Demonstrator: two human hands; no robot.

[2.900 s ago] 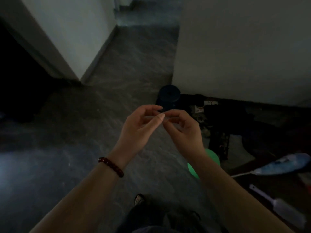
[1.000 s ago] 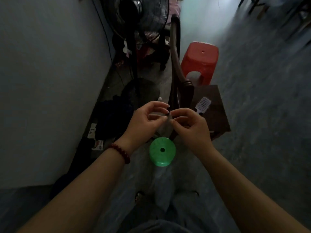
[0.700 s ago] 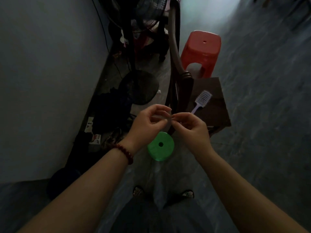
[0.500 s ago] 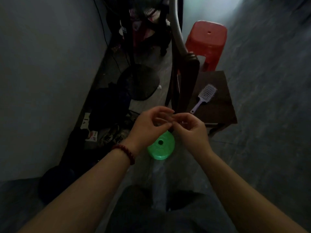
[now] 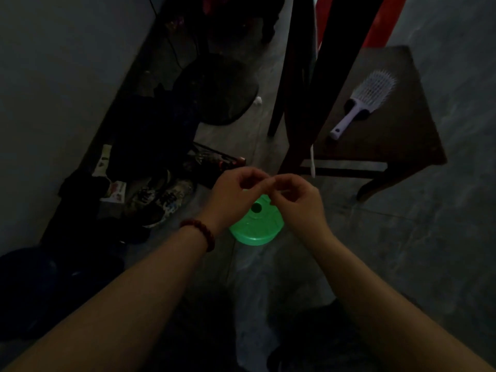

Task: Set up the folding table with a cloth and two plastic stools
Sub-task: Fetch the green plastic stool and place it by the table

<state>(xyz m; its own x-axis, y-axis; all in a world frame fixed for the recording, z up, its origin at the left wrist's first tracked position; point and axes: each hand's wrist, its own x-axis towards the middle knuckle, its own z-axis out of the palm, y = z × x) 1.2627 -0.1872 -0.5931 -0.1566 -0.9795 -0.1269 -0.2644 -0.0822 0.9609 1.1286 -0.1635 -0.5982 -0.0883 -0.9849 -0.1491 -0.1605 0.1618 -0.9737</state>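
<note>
Your left hand (image 5: 230, 196) curls above the green stool (image 5: 255, 229), fingertips touching your right hand (image 5: 298, 204), equally curled; whether either pinches anything, I cannot tell; the red stool (image 5: 382, 22) stands behind the dark chair (image 5: 389, 140).

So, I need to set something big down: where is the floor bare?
Bare floor lies right of the green stool, nearer than the wooden chair with the hairbrush. The left is crowded: shoes and fan base along the wall.
</note>
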